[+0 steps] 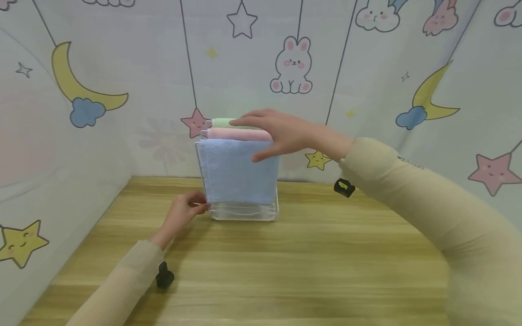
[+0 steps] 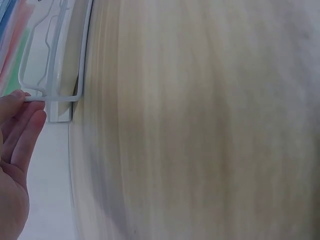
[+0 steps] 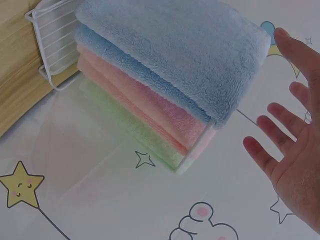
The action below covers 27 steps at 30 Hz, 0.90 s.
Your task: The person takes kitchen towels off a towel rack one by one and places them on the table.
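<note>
Nearest us came the beige right sleeve (image 1: 432, 208), crossing the lower right of the head view. Behind everything, we saw a pale wall cloth (image 1: 155, 68) printed with moons, stars and rabbits, and below it the wooden table (image 1: 326, 262). On that table, near the cloth, our white wire rack (image 1: 244, 219) stood with its three towels hung in a row: the blue towel (image 1: 240, 172) in front, the pink towel (image 1: 236, 134) next, and the green towel (image 1: 222, 122) at the back.

Our right hand (image 1: 283, 129) hovered beside the top of the towels, its fingers spread wide and holding nothing; the right wrist view showed them apart from the cloth. Our left hand (image 1: 181, 213) pinched a wire of the rack, low on its left side, between thumb and fingertips. Smallest of all were two black pieces, one (image 1: 344, 187) by the right cuff and the other (image 1: 165, 275) by the left.

We judged tipping or twisting the main risk: the left grip took in only a thin wire, low and at one side, so a knock from the right hand near the top could have swung the tall, light-looking rack. That thumb, in front of the blue towel, might also have snagged its edge and dragged it crooked or off its bar. A loosened pinch could have let the base slide.
</note>
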{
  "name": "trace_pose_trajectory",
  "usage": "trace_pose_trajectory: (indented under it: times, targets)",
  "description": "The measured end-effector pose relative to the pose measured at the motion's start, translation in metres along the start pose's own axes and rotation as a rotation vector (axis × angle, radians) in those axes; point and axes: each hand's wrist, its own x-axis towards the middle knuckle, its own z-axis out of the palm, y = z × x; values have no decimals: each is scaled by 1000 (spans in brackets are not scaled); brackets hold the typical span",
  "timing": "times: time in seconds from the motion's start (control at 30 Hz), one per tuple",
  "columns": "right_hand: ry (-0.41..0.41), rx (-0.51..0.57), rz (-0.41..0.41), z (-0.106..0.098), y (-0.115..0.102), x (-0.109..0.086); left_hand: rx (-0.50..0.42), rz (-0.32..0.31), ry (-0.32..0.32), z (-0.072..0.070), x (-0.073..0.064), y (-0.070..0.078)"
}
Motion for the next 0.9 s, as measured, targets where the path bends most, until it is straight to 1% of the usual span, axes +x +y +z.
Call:
trace_pose_trajectory:
  times: [0.17,0.3,0.43,0.57,0.77,0.9]
  targets:
    - [-63,5,30,-4,-3,13,-11,0,-2,-2,0,0]
    - [-87,24,40,-1,-1,21,-22,-1,-19,-3,1,-2]
    - [-91,55,54,3,2,27,-42,13,-24,-4,2,-4]
    - [-86,99,67,6,3,32,-33,24,-28,-4,3,-6]
    - [-113,118,89,10,7,37,-36,32,-44,-4,5,-8]
    - [-118,132,90,12,9,39,-29,31,-41,-5,3,-9]
